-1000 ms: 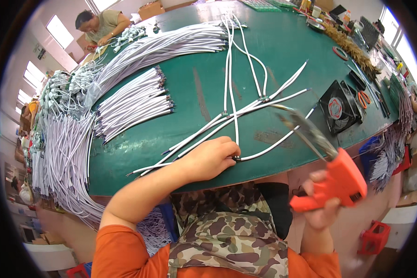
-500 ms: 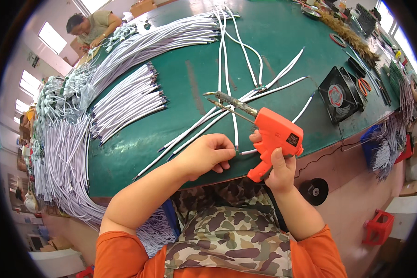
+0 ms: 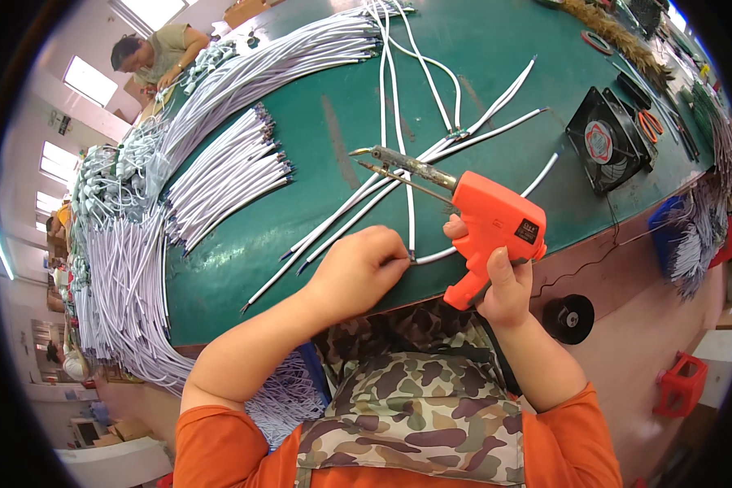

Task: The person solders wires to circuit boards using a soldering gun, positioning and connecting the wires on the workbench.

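Note:
My right hand [image 3: 508, 297] grips an orange soldering gun [image 3: 496, 215] by its handle, its metal tip pointing left above the table. Near the table's front edge, my left hand [image 3: 359, 272] is closed, thumb and forefinger pinched at the meeting ends of two white cables. One of these, a short white cable [image 3: 437, 257], runs right and passes behind the gun. The other, a long white cable [image 3: 411, 215], runs away up the table. Beyond the gun, several white cables come together at a small joint [image 3: 459, 132]. What lies inside my left fingers is mostly hidden.
Bundles of white cables [image 3: 228, 175] lie on the green table [image 3: 317, 146] at the left. To the right stand a black fan [image 3: 600, 142] and orange-handled scissors [image 3: 650, 126]. A black spool [image 3: 568, 319] and a red stool [image 3: 681, 384] are below. Another person [image 3: 161, 57] works far left.
My left fingertips have closed in on the cable ends. The soldering gun stays in my right hand, pointing left, and the whole view has shifted slightly.

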Action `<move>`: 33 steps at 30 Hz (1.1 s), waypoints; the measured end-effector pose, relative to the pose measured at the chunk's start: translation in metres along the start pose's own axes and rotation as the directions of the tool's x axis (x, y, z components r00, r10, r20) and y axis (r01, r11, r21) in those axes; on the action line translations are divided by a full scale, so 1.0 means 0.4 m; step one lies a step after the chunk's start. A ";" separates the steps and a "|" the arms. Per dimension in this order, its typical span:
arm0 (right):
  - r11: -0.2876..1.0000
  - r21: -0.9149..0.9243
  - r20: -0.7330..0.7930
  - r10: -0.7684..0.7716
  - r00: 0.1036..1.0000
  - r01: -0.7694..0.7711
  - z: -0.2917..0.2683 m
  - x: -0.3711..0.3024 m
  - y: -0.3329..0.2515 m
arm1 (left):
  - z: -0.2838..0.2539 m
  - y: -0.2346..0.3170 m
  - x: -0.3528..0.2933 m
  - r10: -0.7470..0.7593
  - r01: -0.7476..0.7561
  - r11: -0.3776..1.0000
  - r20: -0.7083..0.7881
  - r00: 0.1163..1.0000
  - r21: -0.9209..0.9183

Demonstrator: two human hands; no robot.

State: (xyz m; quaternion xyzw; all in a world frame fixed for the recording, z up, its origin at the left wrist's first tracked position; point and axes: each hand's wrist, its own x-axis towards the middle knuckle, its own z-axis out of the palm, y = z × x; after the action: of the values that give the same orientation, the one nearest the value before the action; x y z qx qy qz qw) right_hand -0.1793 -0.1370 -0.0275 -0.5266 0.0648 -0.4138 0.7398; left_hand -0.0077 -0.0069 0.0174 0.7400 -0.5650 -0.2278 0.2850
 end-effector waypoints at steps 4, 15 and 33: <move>1.000 0.005 -0.002 0.020 1.000 -0.020 -0.003 -0.004 0.001 | -0.038 -0.012 0.026 -0.368 0.499 0.626 0.337 0.867 -0.600; 0.999 0.043 -0.011 0.025 1.000 -0.025 -0.003 -0.001 0.002 | 0.023 0.008 -0.002 0.180 -0.169 0.983 -0.176 0.968 0.077; 0.964 -0.214 0.014 0.163 0.986 -0.157 -0.122 -0.194 -0.117 | 0.005 -0.042 -0.031 0.433 -0.396 0.856 -0.041 0.900 0.333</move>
State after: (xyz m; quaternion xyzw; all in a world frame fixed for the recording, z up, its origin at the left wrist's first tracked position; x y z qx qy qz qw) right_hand -0.2809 -0.1245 -0.0364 -0.6021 0.1391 -0.3349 0.7113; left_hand -0.0004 0.0082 0.0049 0.6484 -0.7231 -0.0247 0.2369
